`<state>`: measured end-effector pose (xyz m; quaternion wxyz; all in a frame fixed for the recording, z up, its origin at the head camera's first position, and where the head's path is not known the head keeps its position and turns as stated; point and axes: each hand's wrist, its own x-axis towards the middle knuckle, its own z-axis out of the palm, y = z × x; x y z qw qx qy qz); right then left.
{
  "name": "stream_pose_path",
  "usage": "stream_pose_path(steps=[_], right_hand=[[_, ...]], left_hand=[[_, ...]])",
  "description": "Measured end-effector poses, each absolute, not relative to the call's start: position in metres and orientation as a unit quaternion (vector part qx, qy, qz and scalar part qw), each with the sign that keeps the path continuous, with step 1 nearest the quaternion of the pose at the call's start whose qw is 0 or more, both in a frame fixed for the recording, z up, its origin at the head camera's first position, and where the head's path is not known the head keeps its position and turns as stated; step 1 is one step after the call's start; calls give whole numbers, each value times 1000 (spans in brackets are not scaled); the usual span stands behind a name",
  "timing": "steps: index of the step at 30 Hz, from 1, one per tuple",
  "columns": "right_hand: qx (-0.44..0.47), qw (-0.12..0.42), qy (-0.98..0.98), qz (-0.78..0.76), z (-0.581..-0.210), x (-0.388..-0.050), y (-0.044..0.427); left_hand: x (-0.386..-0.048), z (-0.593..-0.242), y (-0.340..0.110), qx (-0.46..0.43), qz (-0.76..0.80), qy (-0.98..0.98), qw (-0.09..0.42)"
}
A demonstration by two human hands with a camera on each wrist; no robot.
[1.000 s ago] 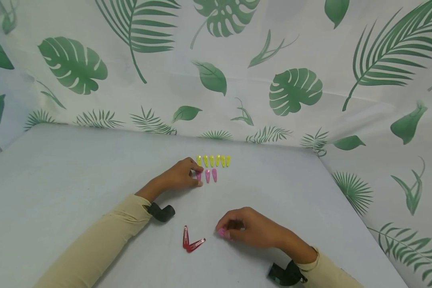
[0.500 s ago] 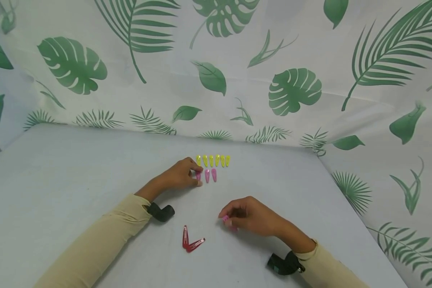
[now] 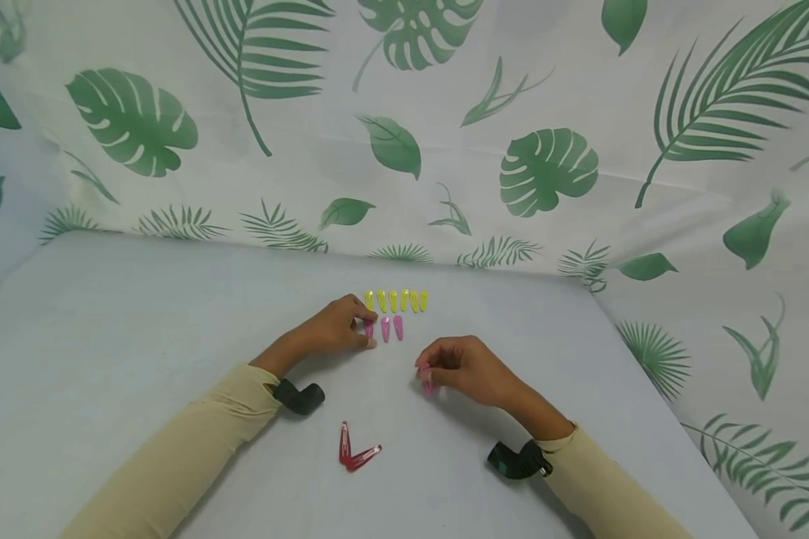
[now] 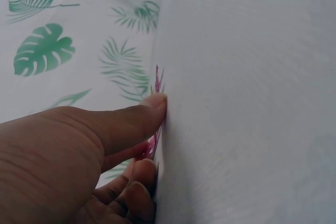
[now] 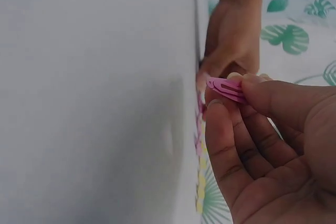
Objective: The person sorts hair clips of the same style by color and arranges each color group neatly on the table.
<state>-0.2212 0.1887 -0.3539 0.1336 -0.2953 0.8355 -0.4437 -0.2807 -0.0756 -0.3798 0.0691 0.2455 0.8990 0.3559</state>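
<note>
My left hand [image 3: 333, 327] rests at the left end of a short row, its thumb and forefinger holding a pink hair clip [image 3: 368, 329] by its ends on the table. Two more pink hair clips [image 3: 386, 329] lie just to the right of it. My right hand [image 3: 468, 372] is raised over the table, nearer to me, and pinches another pink hair clip [image 5: 226, 89] between thumb and fingertips. Behind the pink row, several yellow hair clips [image 3: 393, 301] stand side by side in a line. Two red hair clips [image 3: 344, 444] lie in a V closer to me.
The table [image 3: 141, 314] has a pale, plain cover. A white cloth [image 3: 458, 150] printed with green leaves hangs behind it and along the right side. A black wrist camera [image 3: 299, 397] is on the left wrist, another black camera [image 3: 517, 460] on the right.
My right hand has moved away from me, toward the pink row, carrying its pink hair clip. My left hand keeps its place on the pink clip.
</note>
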Motion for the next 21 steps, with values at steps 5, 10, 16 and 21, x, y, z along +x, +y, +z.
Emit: stream_pose_path(steps=[5,10,16,21], right_hand=[[-273,117,844,-446,-353,-237,189],[-240,120,855,-444,-355,-252,187],[-220,101,865,-440,-356,-268,180],[-206,82,875,-429,-362,-282,174]], left_hand=[[-282,-378,-76,253,357,897,66],[-281,-377,-75,248,356,899,67],[-283,-378,-73,242,354,901,69],[-283,-381,-74,230,349,905,79]])
